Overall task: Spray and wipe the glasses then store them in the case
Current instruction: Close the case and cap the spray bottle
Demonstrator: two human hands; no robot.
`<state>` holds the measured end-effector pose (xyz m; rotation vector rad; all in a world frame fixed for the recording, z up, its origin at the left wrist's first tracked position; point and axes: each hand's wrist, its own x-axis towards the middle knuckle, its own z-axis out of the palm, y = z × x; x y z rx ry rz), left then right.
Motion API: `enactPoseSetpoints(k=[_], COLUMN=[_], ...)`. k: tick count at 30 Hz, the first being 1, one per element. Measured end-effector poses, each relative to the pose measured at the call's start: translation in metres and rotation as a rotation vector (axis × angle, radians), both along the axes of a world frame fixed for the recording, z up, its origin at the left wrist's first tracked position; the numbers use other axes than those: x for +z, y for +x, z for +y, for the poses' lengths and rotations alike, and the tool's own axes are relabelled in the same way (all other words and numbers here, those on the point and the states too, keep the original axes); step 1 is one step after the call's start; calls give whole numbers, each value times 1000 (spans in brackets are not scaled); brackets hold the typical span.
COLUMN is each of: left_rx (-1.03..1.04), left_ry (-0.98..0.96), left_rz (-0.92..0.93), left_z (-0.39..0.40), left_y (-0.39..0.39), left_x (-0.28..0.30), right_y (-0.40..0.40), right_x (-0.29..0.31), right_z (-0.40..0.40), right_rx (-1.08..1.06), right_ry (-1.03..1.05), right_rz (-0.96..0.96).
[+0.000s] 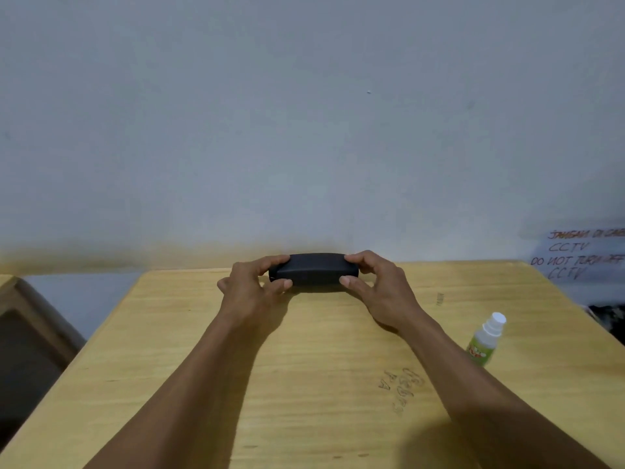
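The single head-worn camera looked forward and slightly down over the pale wooden table (pixel 304 384), close above it, facing the plain grey wall (pixel 304 113).

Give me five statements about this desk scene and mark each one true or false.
1. Both hands hold the closed black oblong glasses case, the left hand at one end and the right hand at the other. True.
2. The case lies open. False: its lid is shut.
3. The small white-capped spray bottle with a green label stands on the wooden table to the person's right. True.
4. The right hand holds the bottle. False: the bottle stands alone.
5. Glasses lie on the table. False: none are visible.
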<state>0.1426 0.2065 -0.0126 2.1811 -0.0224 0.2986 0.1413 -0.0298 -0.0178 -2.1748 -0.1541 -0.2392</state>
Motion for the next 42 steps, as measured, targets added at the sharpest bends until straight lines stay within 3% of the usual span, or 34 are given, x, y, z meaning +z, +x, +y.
enactPoseSetpoints(k=[17,30,38,42], left_rx=[111,5,-155,-215], left_ry=[311,48,-53,-89], left_rz=[-59,-93,-65,-67], left_z=[-5,-26,-100,-151], left_y=[17,-112,-165,-164], left_x=[-9,31,28,20], right_y=[15,-157,-239,-245], right_x=[-14,33,16,4], right_z=[5,3,-107,-127], right_rx=[-74,-148,-495,-468], right_ry=[-121,96,6,-67], right_rz=[-2,-104,-102,0])
